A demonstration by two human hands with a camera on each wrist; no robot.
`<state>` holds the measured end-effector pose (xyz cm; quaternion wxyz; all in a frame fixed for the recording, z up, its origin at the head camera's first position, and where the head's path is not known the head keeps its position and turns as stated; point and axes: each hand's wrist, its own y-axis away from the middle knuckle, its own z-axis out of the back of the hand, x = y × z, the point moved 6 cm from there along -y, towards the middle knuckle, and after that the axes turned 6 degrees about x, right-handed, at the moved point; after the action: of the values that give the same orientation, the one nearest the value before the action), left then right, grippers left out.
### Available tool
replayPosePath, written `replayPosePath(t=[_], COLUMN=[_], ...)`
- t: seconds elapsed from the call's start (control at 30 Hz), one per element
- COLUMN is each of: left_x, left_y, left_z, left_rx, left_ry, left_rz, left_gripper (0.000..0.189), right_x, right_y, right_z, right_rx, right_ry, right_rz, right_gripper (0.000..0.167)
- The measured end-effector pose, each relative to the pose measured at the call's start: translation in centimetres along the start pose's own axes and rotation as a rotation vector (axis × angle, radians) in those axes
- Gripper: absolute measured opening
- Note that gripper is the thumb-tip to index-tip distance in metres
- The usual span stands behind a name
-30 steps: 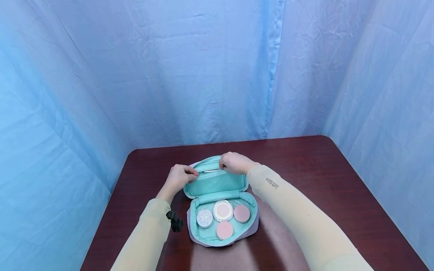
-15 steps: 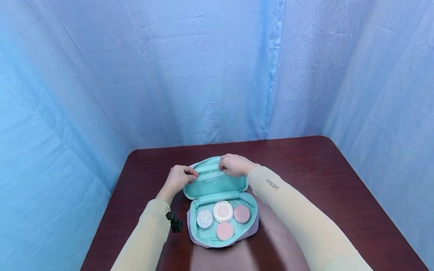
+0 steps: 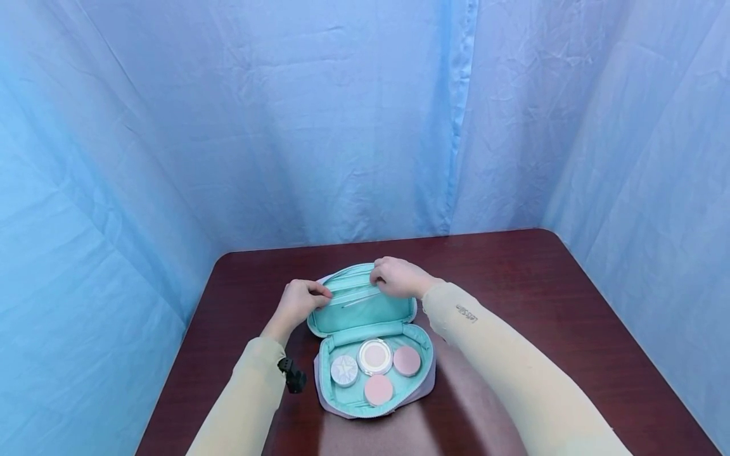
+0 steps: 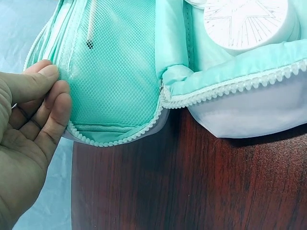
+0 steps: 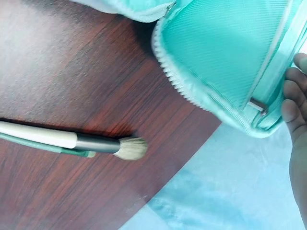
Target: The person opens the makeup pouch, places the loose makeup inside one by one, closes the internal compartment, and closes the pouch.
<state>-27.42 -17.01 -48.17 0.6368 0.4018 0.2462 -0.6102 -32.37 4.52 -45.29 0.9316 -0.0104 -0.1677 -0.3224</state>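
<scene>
An open cosmetic bag with mint lining lies on the table, its lid laid back. My left hand pinches the edge of the lid's mesh pocket between thumb and fingers. Behind the mesh lies a thin pale makeup brush with a dark tip. My right hand has curled fingers at the pocket's upper edge and holds the brush's other end, largely hidden by the fingers. Inside the base sit a star-patterned round case, a silver-rimmed compact and two pink round cases.
In the right wrist view, a white-handled makeup brush lies on the dark wooden table beside a slim green-handled one. A metal zipper pull sits at the pocket's corner. Blue curtains surround the table.
The thin brush has passed from above the pocket edge to behind the mesh. My right hand dipped slightly, then rose a little to the right; my left hand has hardly moved.
</scene>
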Motion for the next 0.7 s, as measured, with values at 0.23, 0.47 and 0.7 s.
replayPosePath(t=[0.23, 0.47, 0.7], left_x=[0.1, 0.2, 0.3], left_y=[0.0, -0.1, -0.1], left_z=[0.0, 0.0, 0.0], left_rx=[-0.004, -0.006, -0.006], left_ry=[-0.007, -0.011, -0.016], left_rz=[-0.009, -0.001, 0.001], left_gripper=[0.011, 0.012, 0.012], right_x=[-2.2, -5.3, -8.2], right_y=[2.1, 4.3, 6.4], right_z=[1.1, 1.3, 0.5], right_rx=[-0.112, -0.145, -0.076], right_ry=[-0.102, -0.122, -0.138], right_rz=[-0.066, -0.101, -0.184], right_gripper=[0.023, 0.021, 0.020])
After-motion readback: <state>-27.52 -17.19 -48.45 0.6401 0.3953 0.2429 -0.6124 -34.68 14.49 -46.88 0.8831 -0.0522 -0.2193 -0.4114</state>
